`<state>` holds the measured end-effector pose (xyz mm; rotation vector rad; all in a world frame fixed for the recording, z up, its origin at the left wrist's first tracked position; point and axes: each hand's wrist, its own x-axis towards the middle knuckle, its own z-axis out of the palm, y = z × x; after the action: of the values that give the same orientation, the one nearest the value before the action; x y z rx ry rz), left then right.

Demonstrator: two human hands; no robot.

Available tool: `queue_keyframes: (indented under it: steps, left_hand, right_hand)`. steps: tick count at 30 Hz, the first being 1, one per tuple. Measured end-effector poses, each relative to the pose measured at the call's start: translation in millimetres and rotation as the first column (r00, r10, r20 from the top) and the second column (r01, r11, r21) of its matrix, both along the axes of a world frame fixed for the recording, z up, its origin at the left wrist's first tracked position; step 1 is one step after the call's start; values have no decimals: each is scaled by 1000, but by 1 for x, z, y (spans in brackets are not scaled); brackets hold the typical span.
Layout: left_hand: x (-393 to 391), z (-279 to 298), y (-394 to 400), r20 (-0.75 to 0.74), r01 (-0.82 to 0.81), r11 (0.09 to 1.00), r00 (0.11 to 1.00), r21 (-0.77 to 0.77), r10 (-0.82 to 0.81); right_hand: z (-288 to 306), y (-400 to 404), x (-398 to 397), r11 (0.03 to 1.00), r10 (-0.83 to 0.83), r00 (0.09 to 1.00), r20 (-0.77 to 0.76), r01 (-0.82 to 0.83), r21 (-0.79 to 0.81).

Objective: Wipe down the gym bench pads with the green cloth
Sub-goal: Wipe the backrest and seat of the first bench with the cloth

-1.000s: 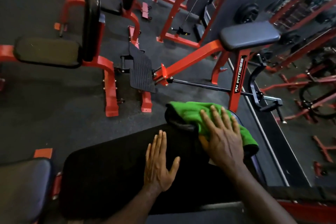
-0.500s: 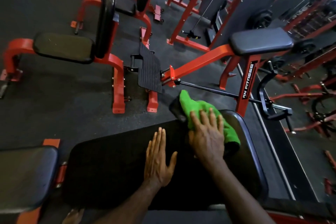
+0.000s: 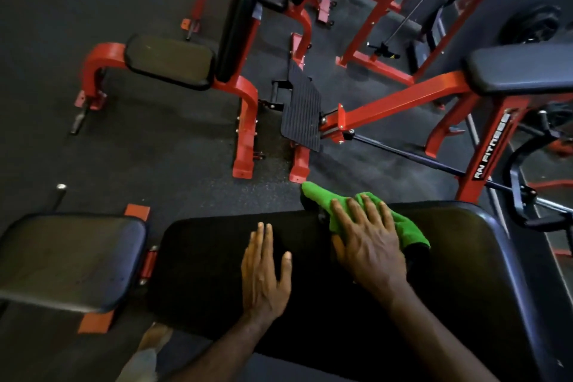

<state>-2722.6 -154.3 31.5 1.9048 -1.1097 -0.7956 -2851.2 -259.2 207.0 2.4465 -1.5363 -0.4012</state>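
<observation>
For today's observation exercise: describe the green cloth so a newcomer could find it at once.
Start at the big black bench pad nearest the camera. On its far edge, the right hand presses flat on the green cloth, beside the left hand resting on bare pad. It is the only bright green thing among red frames and dark pads.

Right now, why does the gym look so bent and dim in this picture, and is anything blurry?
Head view: the wide-angle lens bows the red frames outward near the edges; light is low, so the black bench pad loses detail, while the green cloth stands out; the seat pad at the left edge and the foot below look smeared; both hands stay fairly sharp.
</observation>
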Motion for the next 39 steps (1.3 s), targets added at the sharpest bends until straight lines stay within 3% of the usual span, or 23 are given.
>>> queue_keyframes:
  steps: [5, 7, 11, 13, 18, 23, 25, 27, 29, 32, 39]
  left_hand:
    - [20, -31, 2, -47, 56, 992, 998, 112, -51]
    - [18, -32, 1, -34, 45, 992, 999, 116, -42]
    - [18, -35, 5, -22, 7, 994, 1000, 106, -5]
    - [19, -35, 2, -34, 2, 996, 999, 91, 1]
    - [17, -37, 4, -61, 24, 996, 998, 90, -18]
    - [15, -39, 5, -62, -37, 998, 997, 53, 41]
    - [15, -37, 6, -65, -18, 997, 998, 72, 23]
    - [16, -36, 5, -70, 10, 994, 998, 109, -2]
    - [16, -37, 4, -62, 25, 993, 998, 117, -18]
    - [16, -39, 5, -56, 12, 996, 998, 93, -6]
    - [16, -40, 6, -86, 15, 997, 996, 76, -9]
  right_hand:
    - [-14, -18, 26, 984, -119, 992, 48, 124, -130]
    - [-28, -17, 42, 990, -118, 993, 28, 120, -78]
    - [-50, -6, 49, 975, 152, 988, -18, -147, 164]
    - [-44, -17, 42, 963, 206, 978, -38, -196, 183]
    - [-50, -13, 63, 991, -132, 991, -17, 132, -17]
    - [-67, 21, 55, 971, 196, 979, 53, -202, 128]
    - [-47, 5, 44, 991, 111, 987, 113, -119, 65]
    - [-26, -9, 38, 994, -108, 979, 175, 112, -16]
    - [-24, -3, 45, 970, -229, 961, 155, 239, -49]
    - [-46, 39, 63, 981, -195, 973, 123, 191, 44]
    - [-9, -4, 53, 973, -206, 978, 44, 209, -97]
